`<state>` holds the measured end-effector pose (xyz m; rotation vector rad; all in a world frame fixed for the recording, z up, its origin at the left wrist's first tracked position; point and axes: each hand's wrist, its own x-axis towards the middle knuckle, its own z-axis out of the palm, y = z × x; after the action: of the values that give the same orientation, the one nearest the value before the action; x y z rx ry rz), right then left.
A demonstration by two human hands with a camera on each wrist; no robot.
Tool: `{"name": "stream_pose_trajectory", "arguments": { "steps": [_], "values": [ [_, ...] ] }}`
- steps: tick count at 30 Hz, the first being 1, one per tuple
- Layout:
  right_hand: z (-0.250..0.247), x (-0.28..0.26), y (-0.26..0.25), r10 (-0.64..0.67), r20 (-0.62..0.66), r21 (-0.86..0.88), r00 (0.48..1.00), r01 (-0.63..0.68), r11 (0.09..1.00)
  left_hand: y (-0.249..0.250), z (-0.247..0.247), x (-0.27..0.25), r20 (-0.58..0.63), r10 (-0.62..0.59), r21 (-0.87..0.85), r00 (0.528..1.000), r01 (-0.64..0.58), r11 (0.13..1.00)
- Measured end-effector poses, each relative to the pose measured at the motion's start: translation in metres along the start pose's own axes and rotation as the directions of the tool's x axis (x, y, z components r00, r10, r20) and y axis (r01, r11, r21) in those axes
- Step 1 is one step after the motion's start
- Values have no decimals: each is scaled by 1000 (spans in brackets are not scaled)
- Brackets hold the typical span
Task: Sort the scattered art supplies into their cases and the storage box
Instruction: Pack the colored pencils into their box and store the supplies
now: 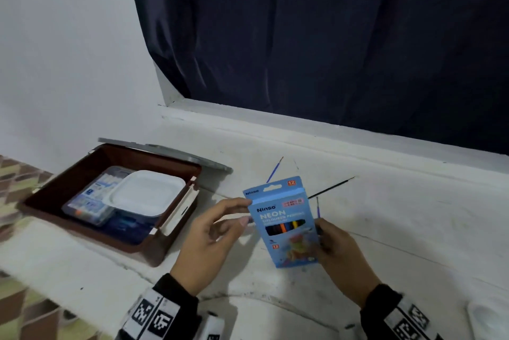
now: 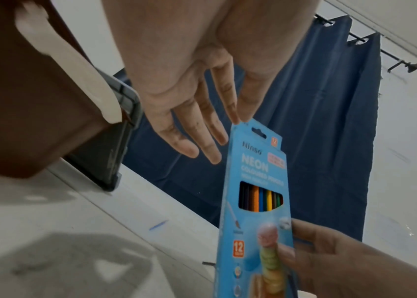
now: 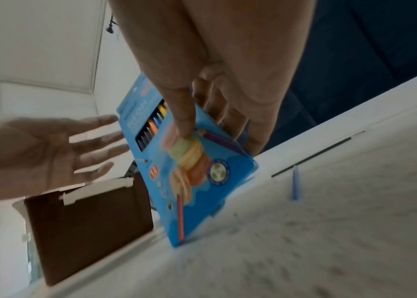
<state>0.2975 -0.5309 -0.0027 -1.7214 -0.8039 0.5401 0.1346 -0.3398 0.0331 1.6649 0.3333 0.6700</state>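
Far left, brown plastic storage box (image 1: 82,174), rectangular with rounded corners, cream latch (image 1: 180,209) on its near right wall, grey lid (image 1: 170,152) hinged back behind it. Inside: a clear plastic case (image 1: 88,202) of small supplies, blurred, and overlapping its right side a white square palette (image 1: 146,193) with a raised rim; a dark blue flat item lies beneath both, identity unclear. Box sits on a white, matte, scuffed ledge (image 1: 385,229). Next right, left hand (image 1: 209,232): fingers spread and nearly straight, index fingertip and thumb just at the upper left corner of the pencil box (image 1: 286,224); the left wrist view shows those two tips meeting at the hang tab edge, whether they pinch it I cannot tell. Pencil box is thin blue glossy cardboard, flat rectangle with a hang tab, printed "NEON", a cut-out window showing coloured pencil shafts. It stands upright and slightly tilted, bottom edge at the ledge, between the two hands. Right hand (image 1: 338,251) grips its lower right part: thumb pressed on the printed front, other fingers curled behind the back. Behind the box, on the ledge: a thin blue brush (image 1: 275,170), a slim black brush (image 1: 330,188), a purple-handled brush (image 1: 318,209) just beside the right fingers. Dark blue fabric curtain (image 1: 330,36) hangs behind.
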Motion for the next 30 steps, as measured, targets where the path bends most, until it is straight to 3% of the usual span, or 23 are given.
{"name": "stream_pose_trajectory", "arguments": {
  "steps": [5, 10, 13, 18, 21, 24, 28, 30],
  "values": [
    [25, 5, -39, -67, -27, 9, 997, 67, 998, 24, -45, -12, 10, 74, 113, 997, -75, 991],
    [59, 13, -88, -200, -54, -151, 978, 190, 970, 44, -105, -1, -61, 189, 180, 980, -176, 968],
    [86, 25, -121, -339, -93, -292, 936, 300, 908, 49, -147, 10, -62, 235, 235, 970, -214, 948],
    [162, 52, -177, -523, -38, -434, 852, 457, 777, 40, -232, 25, -23, 267, 218, 964, -255, 942],
    [208, 71, -195, -517, -5, -457, 856, 458, 762, 27, -285, 32, -51, 236, 180, 970, -223, 958],
    [241, 85, -205, -495, 108, -546, 862, 468, 695, 18, -327, 37, -63, 199, 185, 978, -185, 965],
    [274, 90, -209, -361, 279, -688, 890, 448, 571, 6, -366, 43, 79, 151, 222, 985, -165, 961],
    [289, 91, -205, -290, 329, -708, 899, 438, 554, 0, -375, 46, 178, 135, 286, 975, -183, 941]
  ]
}}
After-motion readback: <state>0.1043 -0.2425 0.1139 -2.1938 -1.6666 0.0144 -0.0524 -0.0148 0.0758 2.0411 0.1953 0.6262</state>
